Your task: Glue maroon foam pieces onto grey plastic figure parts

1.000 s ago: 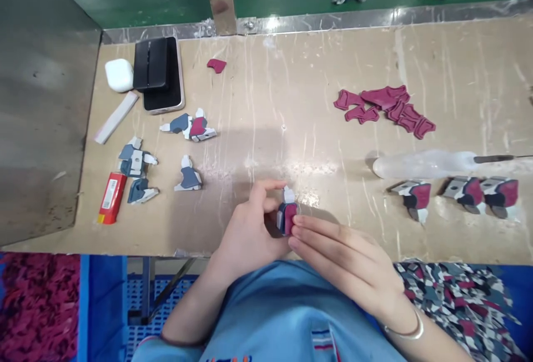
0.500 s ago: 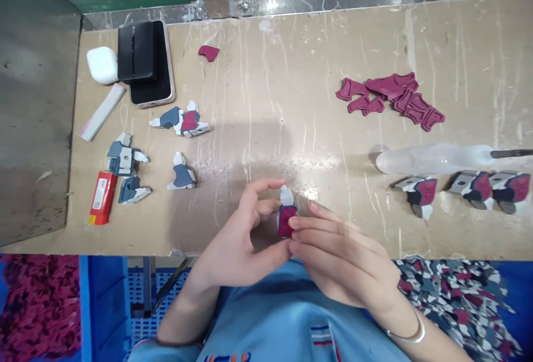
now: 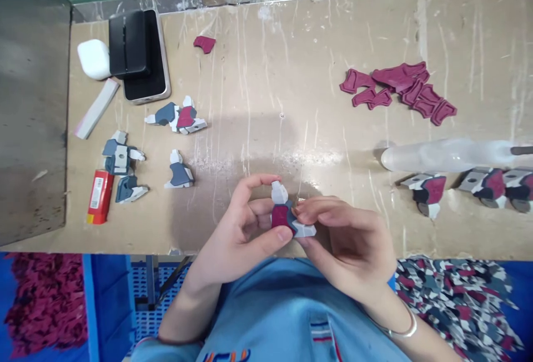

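At the desk's (image 3: 316, 129) near edge, both hands hold one small piece (image 3: 285, 215): left hand (image 3: 245, 234) fingers clamped on its maroon panel, right hand (image 3: 350, 240) fingers pinching its white tab. Three maroon-panelled pieces (image 3: 470, 184) lie by the right edge; plain grey ones (image 3: 125, 167) wait left, loose maroon panels (image 3: 400, 91) farther back.

Scratched workbench (image 3: 291, 101) — maroon pieces (image 3: 400, 90), phone (image 3: 141, 56)
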A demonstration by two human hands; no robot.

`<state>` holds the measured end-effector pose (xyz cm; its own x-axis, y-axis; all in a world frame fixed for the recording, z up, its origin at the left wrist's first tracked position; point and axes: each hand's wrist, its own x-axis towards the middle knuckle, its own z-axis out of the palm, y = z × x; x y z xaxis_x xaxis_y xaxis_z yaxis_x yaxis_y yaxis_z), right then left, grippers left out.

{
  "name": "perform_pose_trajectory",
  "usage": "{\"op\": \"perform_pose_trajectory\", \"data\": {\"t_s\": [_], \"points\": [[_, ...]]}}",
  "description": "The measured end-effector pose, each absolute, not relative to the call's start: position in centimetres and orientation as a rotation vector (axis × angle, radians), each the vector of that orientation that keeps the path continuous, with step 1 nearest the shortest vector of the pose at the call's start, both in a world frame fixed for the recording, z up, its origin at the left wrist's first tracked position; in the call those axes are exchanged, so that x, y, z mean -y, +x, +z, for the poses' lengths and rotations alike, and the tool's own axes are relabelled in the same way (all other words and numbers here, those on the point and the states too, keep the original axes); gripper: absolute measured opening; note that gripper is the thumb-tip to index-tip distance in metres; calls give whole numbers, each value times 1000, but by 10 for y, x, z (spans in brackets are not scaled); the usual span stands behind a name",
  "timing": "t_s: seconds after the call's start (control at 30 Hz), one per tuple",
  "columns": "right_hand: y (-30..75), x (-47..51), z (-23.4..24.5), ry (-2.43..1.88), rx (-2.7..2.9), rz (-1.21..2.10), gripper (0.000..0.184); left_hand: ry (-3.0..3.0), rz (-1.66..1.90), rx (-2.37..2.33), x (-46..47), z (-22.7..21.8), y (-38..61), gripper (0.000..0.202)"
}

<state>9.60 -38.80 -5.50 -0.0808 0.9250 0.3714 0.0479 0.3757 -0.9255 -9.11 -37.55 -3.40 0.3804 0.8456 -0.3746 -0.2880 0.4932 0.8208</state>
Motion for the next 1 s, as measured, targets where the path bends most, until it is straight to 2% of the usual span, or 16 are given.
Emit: {"op": "perform_pose_trajectory", "data": {"t_s": [0.23, 0.4, 0.47, 0.63, 0.77, 0.9, 1.0], "points": [[96, 388, -54, -903, 1467, 969, 41, 780, 764, -1011, 369, -27, -86, 60], [94, 387, -54, -873, 1420, 954, 40, 721, 837, -924, 373, -28, -87, 58], [93, 388, -56, -878, 1383, 923, 40, 694, 865, -884, 376, -28, -89, 51], [89, 394, -60, -903, 1366, 880, 43, 871, 951, -967, 379, -28, -88, 20], [95, 395, -53, -1089, 1262, 1051, 48, 1312, 1018, -1112, 381, -27, -88, 32], [104, 387, -39, -1244, 1296, 1207, 22, 1355, 1072, -1172, 384, -29, -85, 50], [104, 384, -34, -1231, 1234, 1213, 23, 1152, 1134, -1154, 385, -29, -81, 50]]}}
